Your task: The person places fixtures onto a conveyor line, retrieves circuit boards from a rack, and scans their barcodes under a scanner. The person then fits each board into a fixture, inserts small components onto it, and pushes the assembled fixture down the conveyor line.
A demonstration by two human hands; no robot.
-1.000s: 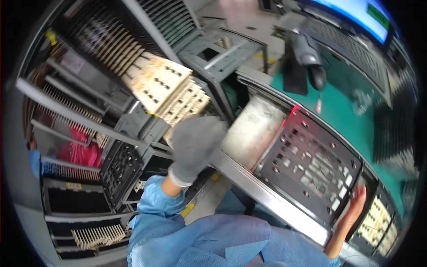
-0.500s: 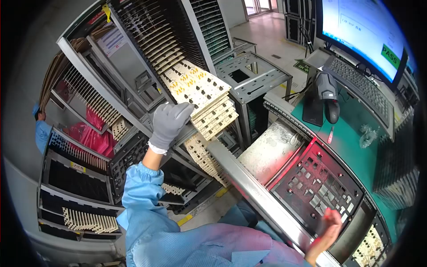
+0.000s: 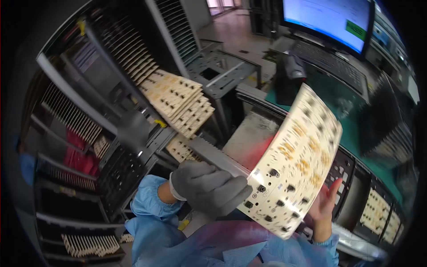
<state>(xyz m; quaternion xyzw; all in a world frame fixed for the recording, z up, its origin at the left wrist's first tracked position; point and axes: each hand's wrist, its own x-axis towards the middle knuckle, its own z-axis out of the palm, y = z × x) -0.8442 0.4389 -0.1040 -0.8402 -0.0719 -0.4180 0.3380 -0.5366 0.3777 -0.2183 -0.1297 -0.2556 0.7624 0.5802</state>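
A cream-coloured circuit board panel [image 3: 299,162] is tilted up in front of me, dotted with black components and yellow-orange parts. My left hand [image 3: 209,189], in a grey glove, pinches its lower left edge. At the board's right edge is my bare right hand [image 3: 324,202], fingers stretched out and partly hidden behind the board. Beneath the panel lies the machine fixture [image 3: 344,167], mostly covered from view. To the left, several similar boards [image 3: 178,95] stick out in a stack from a tall slotted rack [image 3: 171,40].
A monitor [image 3: 327,22] and keyboard [image 3: 329,64] stand at the back right, with a handheld scanner [image 3: 293,66] beside them. More boards [image 3: 376,211] lie in the fixture at right. A metal rail [image 3: 218,155] runs along the machine's near side. At far left stands another rack [image 3: 71,113].
My left hand has come from the rack stack to the front, bringing a board panel over the fixture. My right hand has moved up to the board's right edge. The view has shifted.
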